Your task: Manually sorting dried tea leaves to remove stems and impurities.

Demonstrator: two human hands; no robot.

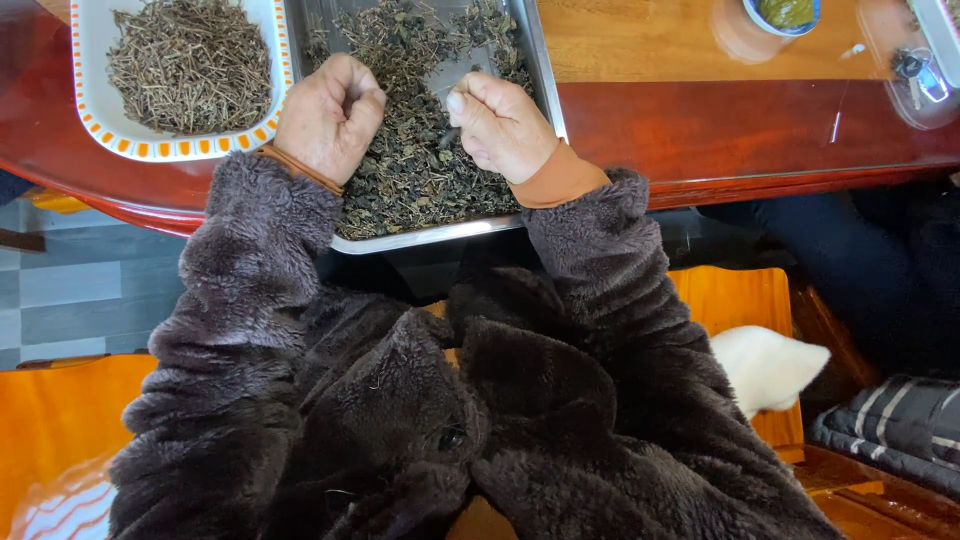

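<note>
Both the left hand [328,115] and right hand [500,125] have fingers clenched, pinching bits from light, brittle, dark dried leaves [420,170] in the shiny metal tray [440,235].

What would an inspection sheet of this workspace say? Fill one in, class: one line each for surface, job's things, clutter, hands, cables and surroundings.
Surface: glossy red-brown wooden table, paler wood along its far part.
Job's things: metal tray of dark dried leaves, overhanging the table's near edge; white dish with orange-patterned rim, holding dried stems.
Clutter: small blue-rimmed bowl and clear plastic container at the far right.
Hands: left hand and right hand both curled over the leaves; whether either pinches anything cannot be told.
Cables: nothing seen.
Surroundings: orange seat, grey tiled floor, white furry object, another person's dark-clothed leg.
</note>
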